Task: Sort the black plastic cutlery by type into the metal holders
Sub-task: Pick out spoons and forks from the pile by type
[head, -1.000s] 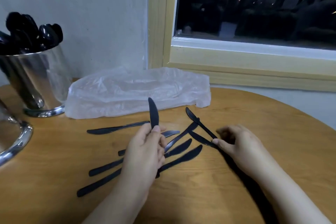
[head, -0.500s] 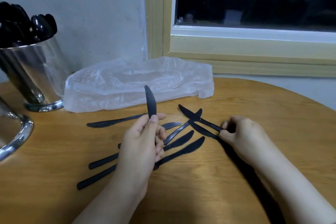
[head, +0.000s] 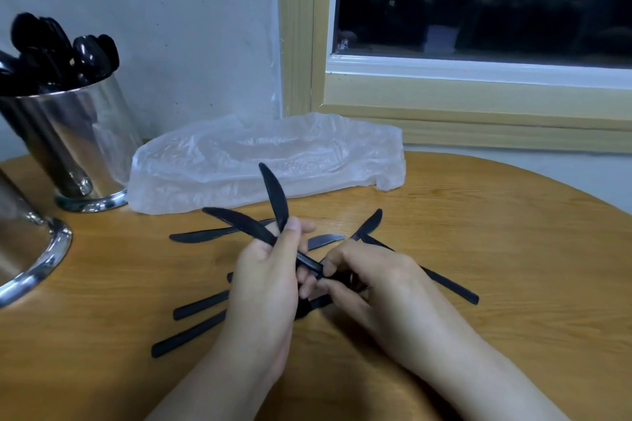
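Several black plastic knives [head: 201, 304] lie scattered on the round wooden table [head: 496, 249]. My left hand [head: 263, 284] grips an upright knife [head: 275, 198], blade pointing up. A second knife [head: 239, 224] crosses it with its blade toward the left, and my right hand [head: 369, 280] pinches its handle close against my left fingers. At the far left stands a metal holder [head: 71, 147] full of black spoons [head: 54, 51]. The rim of another metal holder [head: 30, 256] shows at the left edge.
A crumpled clear plastic bag [head: 266, 157] lies at the back of the table against the wall. A wooden window frame [head: 478, 106] rises behind it. One knife [head: 441, 278] lies to the right of my hands.
My right hand lifted a knife from the table and brought it left to my left hand. The view has also shifted a little.
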The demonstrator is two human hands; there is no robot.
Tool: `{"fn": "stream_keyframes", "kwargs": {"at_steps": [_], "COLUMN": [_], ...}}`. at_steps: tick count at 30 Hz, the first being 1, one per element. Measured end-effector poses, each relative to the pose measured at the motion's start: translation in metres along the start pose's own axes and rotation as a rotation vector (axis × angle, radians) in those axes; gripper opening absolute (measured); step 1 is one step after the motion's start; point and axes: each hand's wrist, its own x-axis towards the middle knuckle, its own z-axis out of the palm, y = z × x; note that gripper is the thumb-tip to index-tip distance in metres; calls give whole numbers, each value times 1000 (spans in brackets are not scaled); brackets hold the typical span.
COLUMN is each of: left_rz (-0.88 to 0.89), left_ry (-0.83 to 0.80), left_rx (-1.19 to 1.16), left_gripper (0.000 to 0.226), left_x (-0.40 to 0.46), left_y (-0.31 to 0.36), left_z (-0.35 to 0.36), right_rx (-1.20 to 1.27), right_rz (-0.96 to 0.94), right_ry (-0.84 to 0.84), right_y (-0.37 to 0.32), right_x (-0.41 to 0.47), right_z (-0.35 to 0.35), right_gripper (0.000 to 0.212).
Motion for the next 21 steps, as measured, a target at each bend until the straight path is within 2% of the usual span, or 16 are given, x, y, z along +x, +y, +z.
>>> {"fn": "stream_keyframes", "kwargs": {"at_steps": [3, 6, 10, 16, 21], "left_rz": [6, 58, 20, -28, -55], "left_ry": [23, 32, 40, 4, -17], "left_rx": [15, -10, -58, -55, -44], "left_gripper": [45, 39, 30, 25, 25], "left_x": [3, 0, 2, 3, 2], "left_y": [2, 9, 10, 7, 5], "left_z": [-3, -4, -5, -8, -7], "right_rx": [2, -148, -296, -313, -227], "right_rz": [42, 251, 569, 587, 595], "right_ry": [70, 164, -121, -205, -75], "right_y": [5, 35, 62, 57, 56], "right_x": [2, 0, -10, -9, -9], "right_z": [-7, -30, -51, -47, -47], "right_gripper": [23, 18, 22, 19, 17]}}
